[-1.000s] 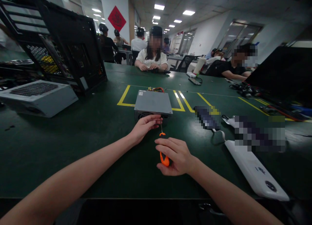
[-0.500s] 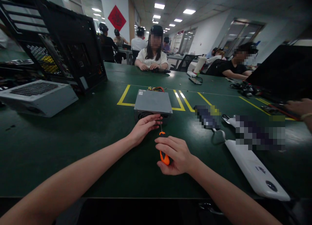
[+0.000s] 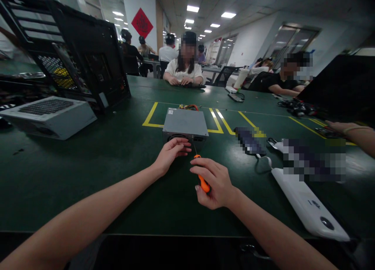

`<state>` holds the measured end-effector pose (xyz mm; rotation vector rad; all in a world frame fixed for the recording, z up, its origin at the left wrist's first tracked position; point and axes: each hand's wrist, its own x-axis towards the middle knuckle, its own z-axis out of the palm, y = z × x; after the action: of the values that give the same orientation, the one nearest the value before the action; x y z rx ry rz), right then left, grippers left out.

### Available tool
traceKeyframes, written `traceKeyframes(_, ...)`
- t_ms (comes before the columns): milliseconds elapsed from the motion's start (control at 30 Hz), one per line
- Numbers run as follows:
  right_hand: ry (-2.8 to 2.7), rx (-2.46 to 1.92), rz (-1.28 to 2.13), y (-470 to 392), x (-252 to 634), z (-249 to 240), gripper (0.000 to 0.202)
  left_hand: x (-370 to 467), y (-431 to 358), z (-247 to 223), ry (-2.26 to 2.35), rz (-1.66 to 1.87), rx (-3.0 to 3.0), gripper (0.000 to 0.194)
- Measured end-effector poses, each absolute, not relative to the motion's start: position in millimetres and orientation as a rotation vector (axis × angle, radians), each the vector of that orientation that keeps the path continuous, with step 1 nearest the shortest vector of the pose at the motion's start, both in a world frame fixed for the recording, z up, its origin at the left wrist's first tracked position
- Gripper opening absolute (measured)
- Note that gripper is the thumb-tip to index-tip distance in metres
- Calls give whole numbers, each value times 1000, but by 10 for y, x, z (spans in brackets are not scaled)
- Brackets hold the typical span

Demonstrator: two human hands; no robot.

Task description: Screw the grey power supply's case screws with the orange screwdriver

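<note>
At the middle of the dark green tabletop (image 3: 140, 207), a grey metal box-shaped power supply (image 3: 187, 121) lies just beyond the left hand (image 3: 173, 151), its near face by the loosely bent fingertips; whether they pinch anything cannot be told. Nearer and right, the right hand (image 3: 215, 182) grips an orange-and-black screwdriver (image 3: 204, 184), fingers curled round its handle.

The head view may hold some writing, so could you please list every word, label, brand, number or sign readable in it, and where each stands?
No text is clearly readable.
Small white label on the grey metal box: too small.
Dark marking on the red diamond sign: too blurred.
Printed marking on the white device: too small and blurred.
</note>
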<state>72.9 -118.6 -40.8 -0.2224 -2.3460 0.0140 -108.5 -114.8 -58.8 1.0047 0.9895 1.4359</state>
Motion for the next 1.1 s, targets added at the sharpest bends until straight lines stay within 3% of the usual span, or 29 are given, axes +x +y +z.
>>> traceKeyframes(167, -2306, -264, -81, -1183, 717, -394, 16, -1098, -1149, -642, 1245, 1353, 1516, 19)
traceKeyframes(300, -2327, -295, -39, -1179, 707, -425, 20, -1077, -1165, -693, 1358, 1215, 2034, 22)
traceKeyframes(533, -2308, -322, -94, -1198, 736, -415, 12, -1090, -1202, -658, 1535, 1190, 2324, 26)
traceKeyframes(733, -2249, -375, 3, -1204, 747, -397, 23, -1195, -1208, -513, 1811, 1057, 2861, 32)
traceKeyframes(900, -2261, -380, -134, -1212, 760, -386, 10, -1245, -1171, -494, 1875, 906, 2945, 39)
traceKeyframes(1100, -2218, -354, -33, -1203, 756, -391, 22, -1262, -1165, -494, 1878, 843, 2952, 42)
